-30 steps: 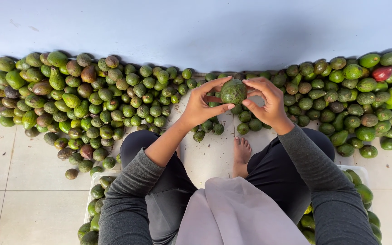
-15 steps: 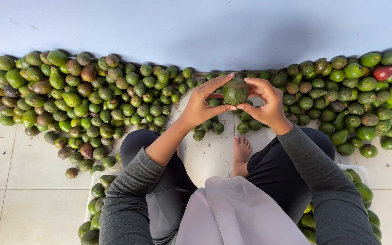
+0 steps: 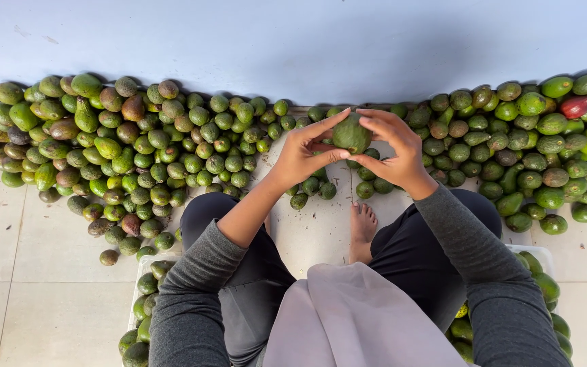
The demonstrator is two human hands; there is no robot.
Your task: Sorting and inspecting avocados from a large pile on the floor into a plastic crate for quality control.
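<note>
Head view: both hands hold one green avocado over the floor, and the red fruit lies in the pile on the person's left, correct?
Not quite. In the head view both hands, left and right, do hold one green avocado, but the red fruit lies in the pile on the person's right, near the wall.

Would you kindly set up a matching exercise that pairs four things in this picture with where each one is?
1. green avocado
2. red fruit
3. bare foot
4. white crate

a. far right of the pile
b. on the floor between the knees
c. between both hands
d. beside the right leg

Pairs: 1-c, 2-a, 3-b, 4-d
</note>
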